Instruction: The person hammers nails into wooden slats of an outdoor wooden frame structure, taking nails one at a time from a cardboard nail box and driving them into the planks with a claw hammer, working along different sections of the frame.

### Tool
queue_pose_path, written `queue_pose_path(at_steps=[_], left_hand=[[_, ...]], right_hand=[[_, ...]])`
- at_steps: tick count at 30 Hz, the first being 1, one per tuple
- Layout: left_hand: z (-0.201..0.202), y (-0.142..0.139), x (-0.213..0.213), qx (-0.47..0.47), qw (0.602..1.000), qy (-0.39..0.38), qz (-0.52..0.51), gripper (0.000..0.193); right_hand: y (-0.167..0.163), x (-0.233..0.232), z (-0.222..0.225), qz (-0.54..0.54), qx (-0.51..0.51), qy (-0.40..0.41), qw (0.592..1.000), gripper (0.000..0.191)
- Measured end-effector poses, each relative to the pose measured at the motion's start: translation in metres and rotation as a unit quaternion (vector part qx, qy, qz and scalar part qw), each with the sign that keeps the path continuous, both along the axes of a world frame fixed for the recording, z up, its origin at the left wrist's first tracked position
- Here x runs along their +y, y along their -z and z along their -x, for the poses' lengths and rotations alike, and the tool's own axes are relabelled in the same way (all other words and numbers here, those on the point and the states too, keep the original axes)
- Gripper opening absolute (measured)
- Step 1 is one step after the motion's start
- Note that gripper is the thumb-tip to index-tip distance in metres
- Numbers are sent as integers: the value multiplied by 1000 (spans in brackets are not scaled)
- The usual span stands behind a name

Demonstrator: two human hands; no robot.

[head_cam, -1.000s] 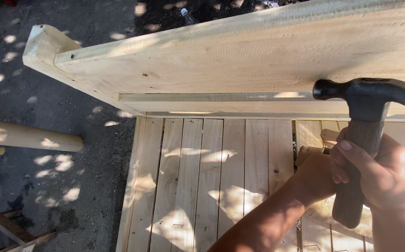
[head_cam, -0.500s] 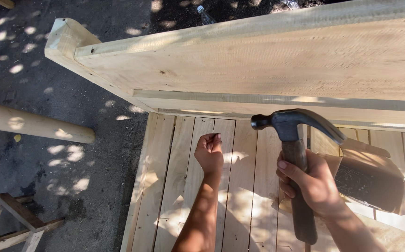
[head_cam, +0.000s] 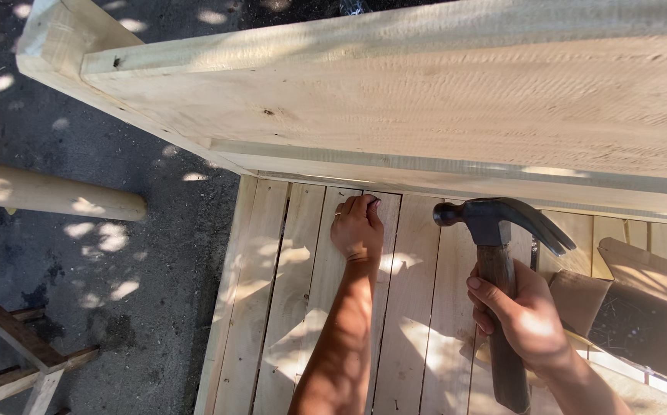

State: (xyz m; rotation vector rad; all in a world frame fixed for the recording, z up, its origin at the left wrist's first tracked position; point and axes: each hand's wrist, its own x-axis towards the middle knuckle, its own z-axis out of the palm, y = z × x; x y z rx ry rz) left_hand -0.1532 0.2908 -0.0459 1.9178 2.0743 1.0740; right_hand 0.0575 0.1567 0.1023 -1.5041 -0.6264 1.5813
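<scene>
My right hand [head_cam: 524, 317] grips the wooden handle of a claw hammer [head_cam: 499, 253], whose dark steel head is raised over the slats with its face pointing left. My left hand [head_cam: 357, 227] is pinched shut against a pale wooden slat [head_cam: 326, 269], right below the long upright board [head_cam: 426, 100]. Whatever sits between its fingertips is too small to see. The hammer head hangs a short way right of that hand.
The slatted wooden panel [head_cam: 414, 323] lies flat on dark asphalt [head_cam: 118, 253]. An open brown cardboard box [head_cam: 641, 307] rests on it at right. A round wooden pole [head_cam: 49, 194] lies at left, and a wooden trestle frame [head_cam: 11, 361] stands at bottom left.
My left hand has reached up to the slat just under the upright board. The hammer has swung left from the far right and now sits lower, close to that hand.
</scene>
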Motion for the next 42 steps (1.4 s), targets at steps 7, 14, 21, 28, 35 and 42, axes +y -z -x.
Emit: queue_pose_path(at_steps=[7, 14, 21, 28, 35, 42], left_hand=[[3, -10, -2, 78, 995, 57, -6, 5], [-1, -10, -3, 9, 996, 69, -63, 4], [-3, 1, -1, -98, 994, 35, 10, 37], [0, 15, -1, -93, 994, 26, 47, 37], [-1, 1, 2, -112, 993, 30, 18, 32], [3, -35, -46, -14, 997, 60, -44, 11]], right_hand=[[11, 5, 8, 3, -35, -18, 999, 18], [13, 22, 17, 44, -185, -104, 976, 16], [15, 42, 25, 25, -262, -169, 950, 30], [25, 64, 44, -123, -358, -256, 890, 33], [25, 70, 51, -177, -338, -224, 897, 36], [11, 61, 39, -59, -310, -199, 928, 36]])
